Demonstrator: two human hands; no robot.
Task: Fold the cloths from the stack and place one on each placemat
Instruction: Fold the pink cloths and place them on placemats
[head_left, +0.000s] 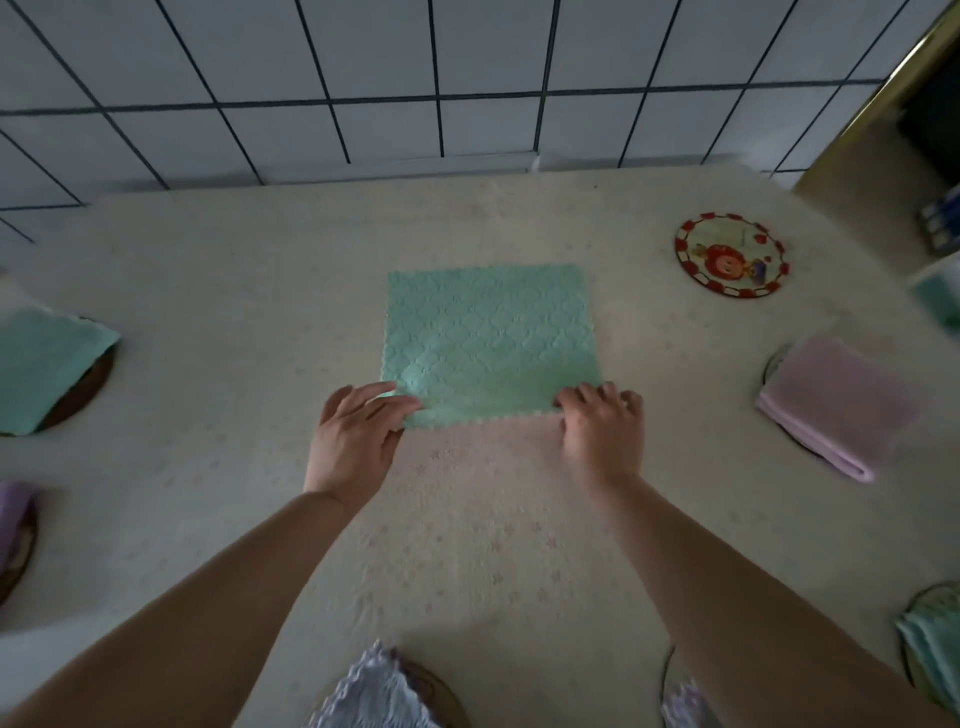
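The left hand pinched the near left corner of the green cloth. The right hand gripped its near right corner, the cloth lying flat beyond both grips.

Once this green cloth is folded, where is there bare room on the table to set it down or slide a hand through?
The round cartoon placemat at far right lies bare. Open tablecloth runs between the green cloth and the covered left mat, and between it and the pink folded cloth. The near edge is crowded with cloths, and both hands grip the green cloth's near corners.
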